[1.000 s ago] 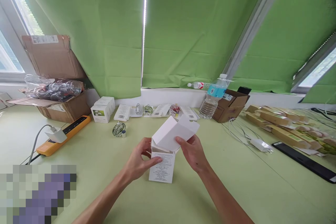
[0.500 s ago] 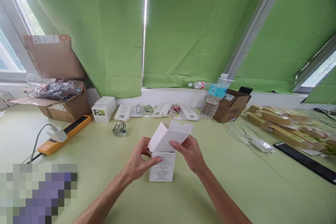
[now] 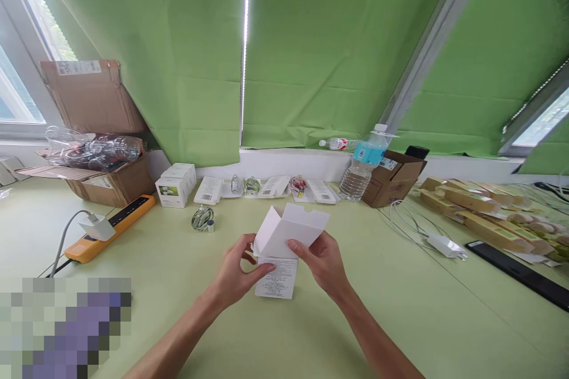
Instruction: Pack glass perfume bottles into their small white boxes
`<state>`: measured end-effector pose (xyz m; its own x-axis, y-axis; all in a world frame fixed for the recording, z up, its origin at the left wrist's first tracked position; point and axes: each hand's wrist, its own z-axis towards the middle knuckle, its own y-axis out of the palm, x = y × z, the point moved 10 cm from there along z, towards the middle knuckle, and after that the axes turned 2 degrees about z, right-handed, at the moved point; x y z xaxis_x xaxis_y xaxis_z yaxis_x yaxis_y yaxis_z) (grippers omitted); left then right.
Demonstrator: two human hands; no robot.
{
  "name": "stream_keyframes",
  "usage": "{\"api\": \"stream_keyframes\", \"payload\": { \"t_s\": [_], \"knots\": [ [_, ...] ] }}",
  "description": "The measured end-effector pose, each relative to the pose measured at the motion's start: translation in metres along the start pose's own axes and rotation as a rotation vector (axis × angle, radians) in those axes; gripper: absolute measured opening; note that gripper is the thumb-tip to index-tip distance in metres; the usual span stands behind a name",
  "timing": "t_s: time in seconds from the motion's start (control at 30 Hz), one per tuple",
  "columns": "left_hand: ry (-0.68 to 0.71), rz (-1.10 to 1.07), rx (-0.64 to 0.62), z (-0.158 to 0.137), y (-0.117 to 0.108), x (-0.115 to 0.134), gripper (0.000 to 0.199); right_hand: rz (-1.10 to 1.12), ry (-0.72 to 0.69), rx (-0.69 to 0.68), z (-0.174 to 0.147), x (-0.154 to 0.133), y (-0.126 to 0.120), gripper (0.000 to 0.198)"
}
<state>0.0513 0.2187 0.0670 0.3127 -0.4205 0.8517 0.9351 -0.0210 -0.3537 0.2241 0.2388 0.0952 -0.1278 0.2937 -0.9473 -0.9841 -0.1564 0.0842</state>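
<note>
In front of me is a small white carton (image 3: 279,285), its near face covered in fine print. A plain white lid with a notched flap (image 3: 302,228) stands up and tilts back over its top. My left hand (image 3: 237,272) grips the carton at its upper left, the thumb lying across the printed face. My right hand (image 3: 323,259) pinches the lid, with the thumb on the front and the fingers behind it. The inside of the carton and most of the right fingers are hidden.
Behind stand white boxes (image 3: 174,189), a coiled cord (image 3: 201,217) and several flat packs (image 3: 208,190). A water bottle (image 3: 358,174) leans near a brown box (image 3: 389,180). An orange power strip (image 3: 82,247) lies left; a white charger (image 3: 444,244) and black bar (image 3: 515,272) lie right.
The carton's lower edge has risen a little and its printed face looks slightly more tilted. Both hands keep nearly the same grip.
</note>
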Motion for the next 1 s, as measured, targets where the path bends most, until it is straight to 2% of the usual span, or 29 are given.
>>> {"api": "stream_keyframes", "payload": {
  "t_s": [0.27,0.5,0.7,1.0],
  "knots": [
    [0.064,0.133,0.004,0.000,-0.001,0.004,0.050,-0.116,-0.061,-0.002,-0.003,-0.005,0.000,0.038],
    [0.086,0.282,0.081,-0.001,-0.012,0.001,0.049,-0.246,-0.103,-0.024,-0.007,-0.005,0.004,0.037],
    [0.136,0.284,0.109,-0.004,-0.012,0.003,0.051,-0.353,-0.137,-0.023,-0.008,-0.012,0.007,0.032],
    [0.116,0.296,0.074,-0.002,-0.008,0.002,0.055,-0.408,-0.182,-0.004,-0.010,-0.018,0.009,0.030]
  ]
}}
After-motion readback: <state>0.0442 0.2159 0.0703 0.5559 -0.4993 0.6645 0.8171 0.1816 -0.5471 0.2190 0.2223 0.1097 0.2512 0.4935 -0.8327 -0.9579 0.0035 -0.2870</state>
